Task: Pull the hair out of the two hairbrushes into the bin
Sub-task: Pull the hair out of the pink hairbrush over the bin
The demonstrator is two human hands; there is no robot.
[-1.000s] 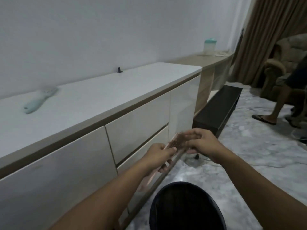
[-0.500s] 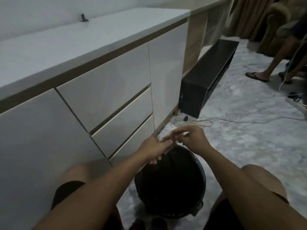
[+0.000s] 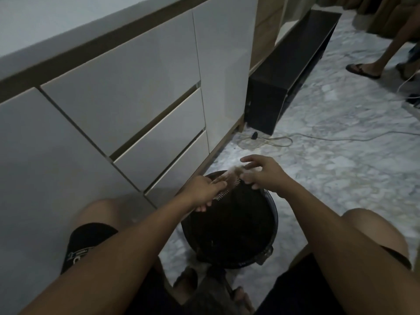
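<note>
Left hand grips hairbrush over black bin. Right hand fingers curled at brush head, seemingly pinching hair; blurred.

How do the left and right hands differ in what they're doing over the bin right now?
The left hand grips the hairbrush with fingers curled round it; the right hand pinches a tuft of hair at the brush's far end. The left hand's fingers are all wrapped; the right hand's forefinger sticks out straight. The left hand sits lower and nearer than the right. Both hang above the black bin.
</note>
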